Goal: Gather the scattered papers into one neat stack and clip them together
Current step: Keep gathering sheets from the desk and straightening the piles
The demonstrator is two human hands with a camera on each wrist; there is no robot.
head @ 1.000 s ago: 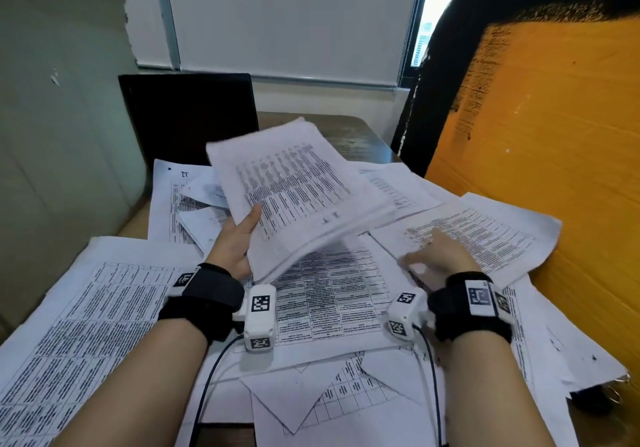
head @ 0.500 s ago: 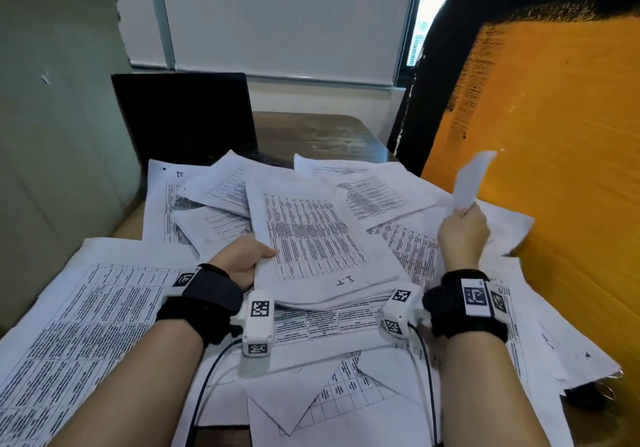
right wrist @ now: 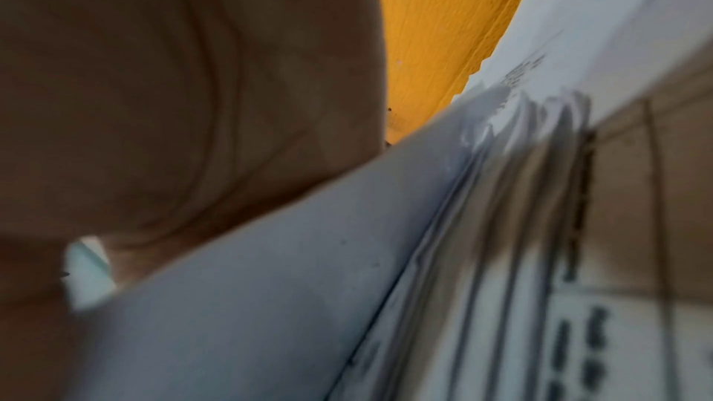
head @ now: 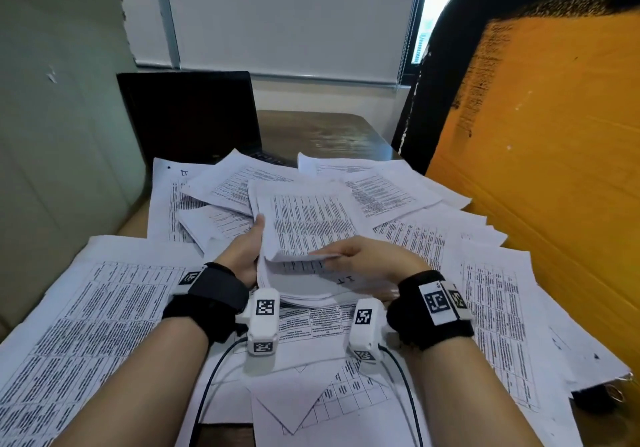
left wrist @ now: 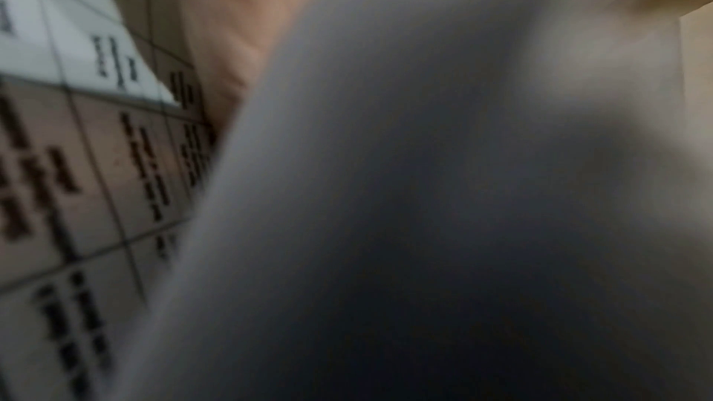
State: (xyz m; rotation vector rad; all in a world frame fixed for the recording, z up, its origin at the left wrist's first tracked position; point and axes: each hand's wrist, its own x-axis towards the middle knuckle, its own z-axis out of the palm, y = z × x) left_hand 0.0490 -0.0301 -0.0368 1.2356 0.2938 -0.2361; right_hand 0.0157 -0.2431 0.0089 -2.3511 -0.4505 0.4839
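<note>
A thick stack of printed papers (head: 304,287) lies in the middle of the desk. My left hand (head: 247,252) holds its left edge, thumb up along the side. My right hand (head: 360,259) pinches a printed sheet (head: 308,228) by its near edge and holds it over the stack. In the right wrist view my palm (right wrist: 173,102) is close to the fanned paper edges (right wrist: 501,179). The left wrist view is mostly blurred grey paper (left wrist: 424,194). Loose printed sheets (head: 485,291) lie scattered all around. No clip is plainly seen.
A black laptop (head: 194,117) stands open at the back left on the wooden desk (head: 322,135). An orange and black board (head: 540,156) walls in the right side, a green panel (head: 62,117) the left. A dark object (head: 602,401) peeks out under papers at right.
My left hand set the stack down on the desk. My right hand lifted a sheet from the right side and brought it over the stack.
</note>
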